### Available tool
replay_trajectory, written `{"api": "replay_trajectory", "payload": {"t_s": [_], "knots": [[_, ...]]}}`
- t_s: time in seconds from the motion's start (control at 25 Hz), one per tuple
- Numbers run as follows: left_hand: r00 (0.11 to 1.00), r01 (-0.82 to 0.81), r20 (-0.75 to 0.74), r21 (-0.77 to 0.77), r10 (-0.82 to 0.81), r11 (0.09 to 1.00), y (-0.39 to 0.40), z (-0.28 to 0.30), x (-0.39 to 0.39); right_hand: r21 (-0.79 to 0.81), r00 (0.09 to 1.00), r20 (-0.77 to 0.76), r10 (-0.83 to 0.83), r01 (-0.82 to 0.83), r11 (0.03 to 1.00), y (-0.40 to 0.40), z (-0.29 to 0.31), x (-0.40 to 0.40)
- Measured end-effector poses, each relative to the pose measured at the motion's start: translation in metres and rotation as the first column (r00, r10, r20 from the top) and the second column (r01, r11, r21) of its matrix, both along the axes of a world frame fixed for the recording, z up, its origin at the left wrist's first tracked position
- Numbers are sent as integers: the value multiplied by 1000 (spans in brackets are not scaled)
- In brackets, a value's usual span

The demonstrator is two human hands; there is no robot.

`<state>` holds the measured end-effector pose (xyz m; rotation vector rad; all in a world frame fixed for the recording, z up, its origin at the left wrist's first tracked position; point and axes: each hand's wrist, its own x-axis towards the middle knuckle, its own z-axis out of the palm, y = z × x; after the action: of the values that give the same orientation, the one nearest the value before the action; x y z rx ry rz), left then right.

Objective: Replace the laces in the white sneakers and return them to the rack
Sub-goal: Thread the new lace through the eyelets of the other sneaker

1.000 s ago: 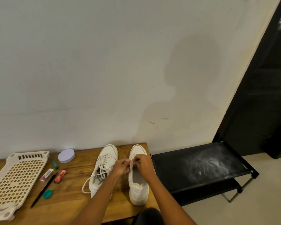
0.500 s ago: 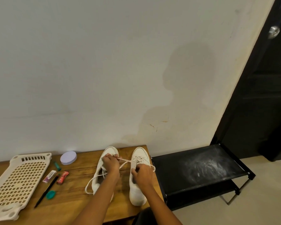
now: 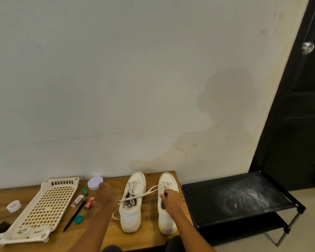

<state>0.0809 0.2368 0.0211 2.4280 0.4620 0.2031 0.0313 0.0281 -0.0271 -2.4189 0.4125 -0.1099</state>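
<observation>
Left hand (image 3: 105, 197) blurred, drawn out leftward; right hand (image 3: 170, 198) curled, pinching.

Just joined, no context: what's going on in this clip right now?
A person is re-lacing a pair of white sneakers on a wooden table. The right hand rests on the right sneaker at its eyelets, fingers curled; what it grips is hidden. The left hand pulls a lace out sideways across the left sneaker; it is blurred, so its grip is unclear. The black shoe rack stands beside the table, with no shoes on its top shelf.
</observation>
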Motion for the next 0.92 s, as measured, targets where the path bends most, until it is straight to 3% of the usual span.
{"api": "replay_trajectory", "payload": {"t_s": [0.08,0.16,0.28,0.36,0.52,0.8,0.92], "knots": [[975,203,58,162,-214,966,-29,-7,-5,-6,1000,9,19,-19,1000,-2,0,2],[896,418,105,127,-432,899,-67,-11,-6,31,999,7,44,-45,999,-5,-2,3],[810,583,-13,111,-586,805,-113,-20,0,72,996,5,86,-86,994,-10,0,0],[817,577,-94,83,-570,813,-128,-37,5,74,999,31,39,-41,996,-17,0,-3],[845,533,-52,20,-532,846,-131,-54,6,24,993,73,-95,94,995,-23,-2,-4],[835,547,-121,267,-536,793,-134,-58,5,-98,992,15,-126,127,987,-22,-16,9],[841,541,-144,264,-522,799,-132,-62,2,-65,986,32,-165,167,984,-23,-10,6]]}}
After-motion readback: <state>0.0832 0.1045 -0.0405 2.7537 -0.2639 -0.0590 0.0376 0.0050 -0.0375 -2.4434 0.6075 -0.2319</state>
